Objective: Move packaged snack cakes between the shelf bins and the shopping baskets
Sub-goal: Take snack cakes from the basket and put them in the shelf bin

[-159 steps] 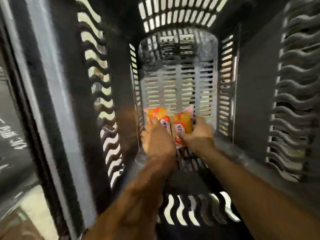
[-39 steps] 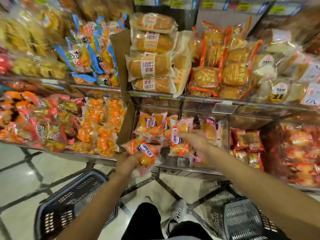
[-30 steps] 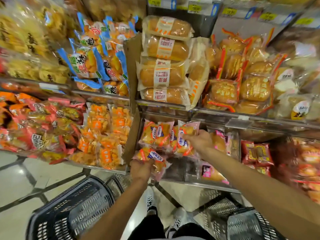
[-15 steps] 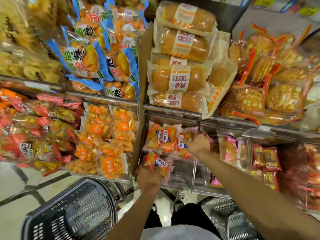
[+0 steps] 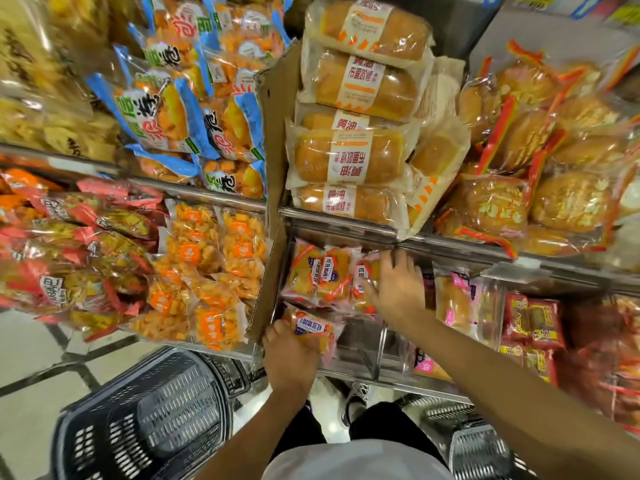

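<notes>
Wrapped bread loaves (image 5: 349, 157) are stacked on the upper shelf beside a cardboard divider (image 5: 277, 133). Blue bags (image 5: 162, 109) lie left of it. The floor (image 5: 31, 355) is tiled.

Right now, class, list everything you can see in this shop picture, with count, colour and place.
snack cakes: three standing, orange-and-pink wrappers, lower shelf bin, centre
held snack cake: one, same wrapper, front of that bin
bread loaves: stack, golden, upper shelf centre
blue-trimmed bags: several, upper left
orange snack bags: many, lower left
red packs: several, lower right
baskets: two, dark, on the floor, left and right
left hand: grips the held snack cake
right hand: fingers spread on the standing cakes
</notes>
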